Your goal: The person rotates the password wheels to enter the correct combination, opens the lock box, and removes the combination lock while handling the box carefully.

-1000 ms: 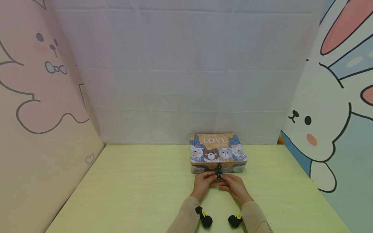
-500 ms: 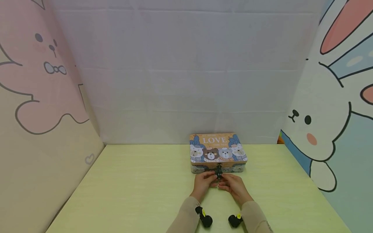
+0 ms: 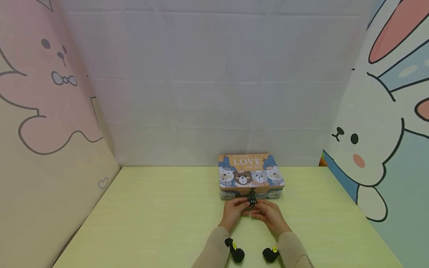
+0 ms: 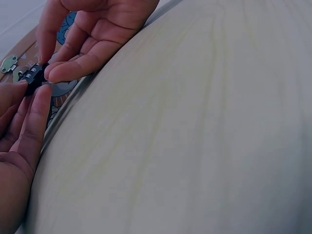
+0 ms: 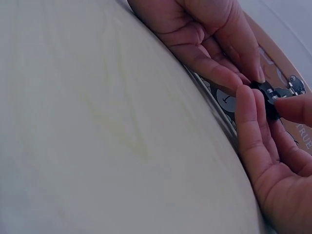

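A small black combination padlock point(image 3: 252, 198) hangs at the front latch of a tin box point(image 3: 251, 169) with bears and "LOVE" printed on its lid. My left hand point(image 3: 232, 213) pinches the padlock from the left, and my right hand point(image 3: 270, 215) pinches it from the right. Light marks show on the dials of the padlock point(image 4: 32, 76) in the left wrist view, too small to read. The metal hasp point(image 5: 295, 85) above it appears in the right wrist view. Fingers cover part of the lock, and its shackle is mostly hidden.
The box stands at the back of a pale yellow table point(image 3: 161, 212), close to a white cloth backdrop point(image 3: 214, 85). Printed cartoon panels rise on both sides. A black device point(image 3: 237, 254) sits at the left wrist, with another black device point(image 3: 270, 254) at the right.
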Available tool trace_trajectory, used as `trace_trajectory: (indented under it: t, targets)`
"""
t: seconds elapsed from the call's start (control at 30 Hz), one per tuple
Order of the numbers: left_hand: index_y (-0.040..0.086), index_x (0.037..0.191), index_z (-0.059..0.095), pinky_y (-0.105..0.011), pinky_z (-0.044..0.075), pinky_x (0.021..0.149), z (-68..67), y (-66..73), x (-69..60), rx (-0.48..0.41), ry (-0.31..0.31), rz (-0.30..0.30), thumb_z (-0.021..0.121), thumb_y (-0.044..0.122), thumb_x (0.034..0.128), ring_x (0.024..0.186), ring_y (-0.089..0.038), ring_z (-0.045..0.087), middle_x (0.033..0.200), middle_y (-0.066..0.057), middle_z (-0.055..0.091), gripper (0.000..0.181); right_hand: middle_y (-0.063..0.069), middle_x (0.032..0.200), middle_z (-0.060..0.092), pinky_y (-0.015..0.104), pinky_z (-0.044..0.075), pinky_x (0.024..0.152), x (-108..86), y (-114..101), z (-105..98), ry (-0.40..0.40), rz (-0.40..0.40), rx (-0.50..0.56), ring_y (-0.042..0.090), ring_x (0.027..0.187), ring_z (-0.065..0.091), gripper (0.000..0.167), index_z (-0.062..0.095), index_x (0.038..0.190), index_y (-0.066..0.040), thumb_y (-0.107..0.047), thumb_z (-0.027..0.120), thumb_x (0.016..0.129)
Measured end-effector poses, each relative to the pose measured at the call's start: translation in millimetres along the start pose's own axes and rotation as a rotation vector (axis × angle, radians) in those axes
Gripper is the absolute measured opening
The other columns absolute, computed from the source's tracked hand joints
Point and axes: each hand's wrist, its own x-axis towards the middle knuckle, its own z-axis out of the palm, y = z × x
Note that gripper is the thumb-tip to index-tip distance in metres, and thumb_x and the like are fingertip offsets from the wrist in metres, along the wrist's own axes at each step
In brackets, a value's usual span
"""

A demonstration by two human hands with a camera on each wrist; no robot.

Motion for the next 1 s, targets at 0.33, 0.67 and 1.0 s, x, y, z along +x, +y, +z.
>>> trace_trajectory:
  t: [0.33,0.67,1.0]
  targets:
    - [-0.015,0.113,0.067,-0.036,0.063,0.069,0.0,-2.1,1.2,-0.007,-0.001,-0.003,0.068,-0.006,0.0905,0.086,-0.029,0.072,0.100,-0.016,0.070,0.024,0.009,0.088,0.065,0.031,0.062,0.071,1.1,1.8,-0.7,-0.004,-0.002,-0.018,0.015,0.072,0.067,0.040,0.040,0.134,0.022,0.004,0.050,0.099]
    - [-0.014,0.113,0.067,-0.037,0.063,0.069,-0.9,-4.0,2.5,0.008,0.002,-0.004,0.068,-0.004,0.0910,0.082,-0.030,0.073,0.100,-0.017,0.071,0.024,0.008,0.085,0.067,0.030,0.062,0.070,1.4,1.1,0.7,0.004,-0.003,-0.034,0.014,0.070,0.067,0.036,0.043,0.130,0.023,0.005,0.050,0.100]
    - [-0.014,0.113,0.067,-0.037,0.063,0.070,-1.6,-6.5,4.5,0.012,0.000,0.001,0.067,-0.005,0.0913,0.084,-0.032,0.073,0.100,-0.017,0.071,0.024,0.008,0.083,0.066,0.029,0.062,0.068,1.7,2.8,0.3,0.005,-0.010,-0.058,0.013,0.069,0.066,0.036,0.042,0.131,0.023,0.003,0.048,0.102]
